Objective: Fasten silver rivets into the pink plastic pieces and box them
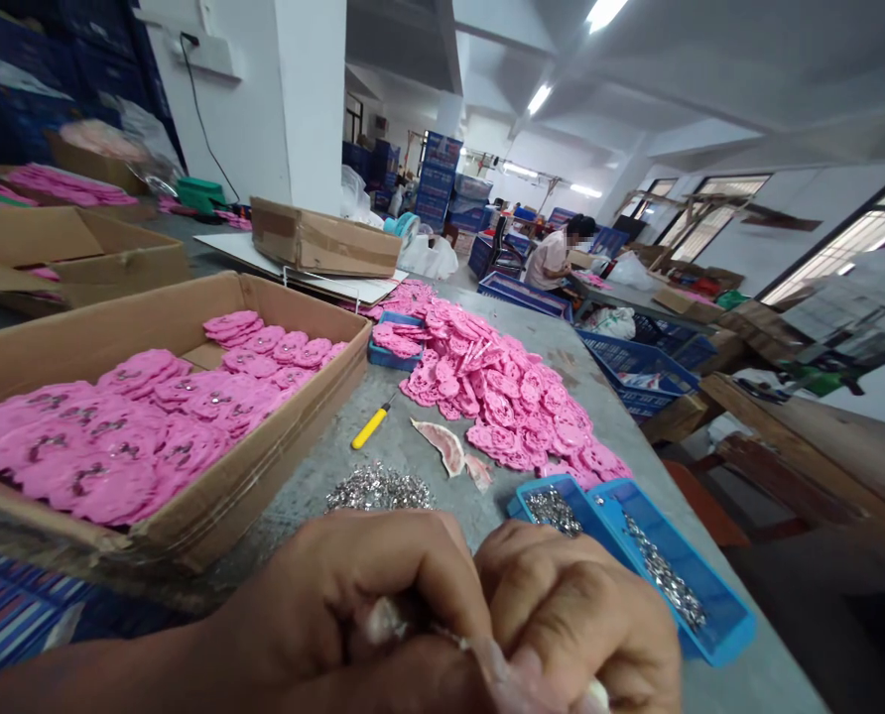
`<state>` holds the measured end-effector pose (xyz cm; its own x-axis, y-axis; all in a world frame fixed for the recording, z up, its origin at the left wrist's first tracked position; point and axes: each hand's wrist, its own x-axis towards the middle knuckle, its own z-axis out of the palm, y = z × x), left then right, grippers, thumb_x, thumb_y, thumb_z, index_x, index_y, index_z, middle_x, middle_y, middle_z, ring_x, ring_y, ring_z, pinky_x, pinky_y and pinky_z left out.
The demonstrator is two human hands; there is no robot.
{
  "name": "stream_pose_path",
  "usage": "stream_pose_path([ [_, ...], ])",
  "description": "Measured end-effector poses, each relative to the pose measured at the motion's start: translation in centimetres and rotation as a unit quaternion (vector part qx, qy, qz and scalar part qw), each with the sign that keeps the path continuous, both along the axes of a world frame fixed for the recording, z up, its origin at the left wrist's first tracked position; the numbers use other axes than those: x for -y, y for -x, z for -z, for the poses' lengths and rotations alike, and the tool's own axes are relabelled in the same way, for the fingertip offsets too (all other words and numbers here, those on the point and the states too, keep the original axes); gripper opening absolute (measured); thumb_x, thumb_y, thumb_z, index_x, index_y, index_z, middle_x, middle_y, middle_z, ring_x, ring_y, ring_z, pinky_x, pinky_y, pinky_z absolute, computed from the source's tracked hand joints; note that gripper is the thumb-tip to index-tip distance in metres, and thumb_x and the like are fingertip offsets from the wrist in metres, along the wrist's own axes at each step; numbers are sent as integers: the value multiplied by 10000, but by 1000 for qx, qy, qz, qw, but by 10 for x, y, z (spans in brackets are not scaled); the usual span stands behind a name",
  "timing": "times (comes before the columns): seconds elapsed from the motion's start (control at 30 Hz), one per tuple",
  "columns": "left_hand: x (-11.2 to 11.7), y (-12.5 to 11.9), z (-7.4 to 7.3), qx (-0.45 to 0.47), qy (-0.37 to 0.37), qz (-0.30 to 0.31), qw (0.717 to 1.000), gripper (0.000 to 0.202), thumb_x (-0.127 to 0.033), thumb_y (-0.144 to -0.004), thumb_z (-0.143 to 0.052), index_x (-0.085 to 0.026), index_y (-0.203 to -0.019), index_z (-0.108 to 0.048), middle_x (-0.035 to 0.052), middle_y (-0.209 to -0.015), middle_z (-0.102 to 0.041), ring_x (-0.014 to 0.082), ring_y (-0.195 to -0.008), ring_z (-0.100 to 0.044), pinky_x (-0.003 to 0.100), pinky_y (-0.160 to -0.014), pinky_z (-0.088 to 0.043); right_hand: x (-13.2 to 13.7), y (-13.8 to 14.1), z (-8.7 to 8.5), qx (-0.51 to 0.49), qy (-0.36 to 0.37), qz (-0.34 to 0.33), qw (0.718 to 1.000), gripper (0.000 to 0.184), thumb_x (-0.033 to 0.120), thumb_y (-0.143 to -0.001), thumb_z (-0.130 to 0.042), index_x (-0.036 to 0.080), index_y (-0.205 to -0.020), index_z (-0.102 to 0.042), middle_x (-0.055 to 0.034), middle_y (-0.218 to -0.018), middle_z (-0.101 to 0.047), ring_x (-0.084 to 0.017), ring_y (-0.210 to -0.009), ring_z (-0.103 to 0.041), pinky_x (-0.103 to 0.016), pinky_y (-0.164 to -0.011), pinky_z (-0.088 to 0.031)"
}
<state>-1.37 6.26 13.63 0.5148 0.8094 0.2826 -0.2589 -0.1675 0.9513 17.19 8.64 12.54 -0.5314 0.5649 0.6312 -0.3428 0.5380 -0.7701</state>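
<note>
My left hand [338, 605] and my right hand [568, 615] are pressed together at the bottom edge, both with fingers curled tight. Between them a small pale piece and a bit of silver metal show; I cannot make out what it is. Just beyond my left hand lies a heap of small silver metal parts [379, 488]. A blue tray [710, 605] with more silver parts sits right beside my right hand. A pile of pink round pieces [509, 392] covers the grey table [323, 466] further out.
A cardboard box [294, 426] full of pink pieces stands at left. A yellow-handled tool [370, 426] and a torn pink scrap [442, 443] lie mid-table. A small blue tray [392, 352] holds pink pieces. Another person [558, 253] sits at a far table. Blue crates [636, 367] stand at right.
</note>
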Motion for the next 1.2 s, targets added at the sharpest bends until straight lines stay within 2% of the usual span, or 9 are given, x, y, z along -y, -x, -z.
stream_pose_path([
  [0.1,0,0,0,-7,28,-18,999,202,-343,-847,-624,-171,-740,-627,1,-688,-538,100,-633,-497,210,-586,-394,-6,2,-1,0,-5,-4,1000,268,419,-899,-570,336,-1123,-692,-5,-688,-697,-132,-606,-650,-261,-620,-518],
  [0.23,-2,-1,-1,0,27,2,1000,211,-348,-854,-608,-165,-747,-612,-4,-693,-520,96,-629,-481,202,-577,-384,-10,7,-2,-23,4,1,1000,246,431,-863,-613,331,-1058,-724,3,-620,-661,-119,-544,-606,-247,-567,-477],
  [0.33,-4,-2,-1,11,19,5,1000,198,-314,-860,-603,-161,-733,-596,-9,-695,-512,86,-625,-475,183,-563,-375,-9,10,0,-45,46,14,998,203,415,-835,-649,320,-986,-746,2,-597,-640,-122,-549,-580,-246,-556,-452],
  [0.47,-4,-2,0,26,27,9,999,193,-306,-873,-587,-158,-749,-596,-8,-710,-507,82,-626,-467,179,-557,-372,-6,13,6,-66,110,-8,992,172,404,-800,-694,294,-918,-756,0,-604,-632,-120,-570,-560,-237,-568,-444],
  [0.57,-3,-2,1,31,39,-10,999,175,-286,-875,-590,-160,-755,-603,-17,-713,-503,73,-618,-462,176,-562,-373,-4,13,9,-100,147,-8,984,185,406,-753,-739,273,-880,-745,1,-623,-632,-114,-564,-540,-225,-552,-427],
  [0.73,-5,-3,3,21,-26,3,999,104,-180,-843,-605,-154,-742,-601,-15,-707,-534,79,-646,-492,178,-594,-390,-6,10,3,-45,96,-17,994,219,475,-808,-665,265,-807,-725,17,-560,-580,-107,-526,-541,-233,-554,-430],
  [0.87,-6,-3,3,41,-40,10,998,91,-171,-849,-592,-149,-760,-595,-9,-716,-540,80,-655,-499,174,-598,-392,-12,10,-2,-44,70,-43,996,223,481,-833,-627,303,-905,-740,28,-562,-561,-99,-504,-524,-228,-523,-411],
  [1.0,-4,-3,-1,51,-4,9,999,91,-175,-856,-579,-145,-770,-589,-6,-733,-544,77,-661,-504,170,-603,-396,-13,13,0,-61,74,-40,995,227,430,-842,-625,309,-998,-737,19,-594,-570,-103,-513,-504,-237,-515,-392],
  [1.2,-4,-5,-3,40,28,1,999,111,-191,-843,-591,-143,-743,-576,-7,-709,-532,85,-661,-501,189,-616,-410,-8,12,6,-69,136,-37,988,206,438,-793,-691,292,-930,-743,15,-636,-611,-106,-564,-525,-239,-546,-403],
])
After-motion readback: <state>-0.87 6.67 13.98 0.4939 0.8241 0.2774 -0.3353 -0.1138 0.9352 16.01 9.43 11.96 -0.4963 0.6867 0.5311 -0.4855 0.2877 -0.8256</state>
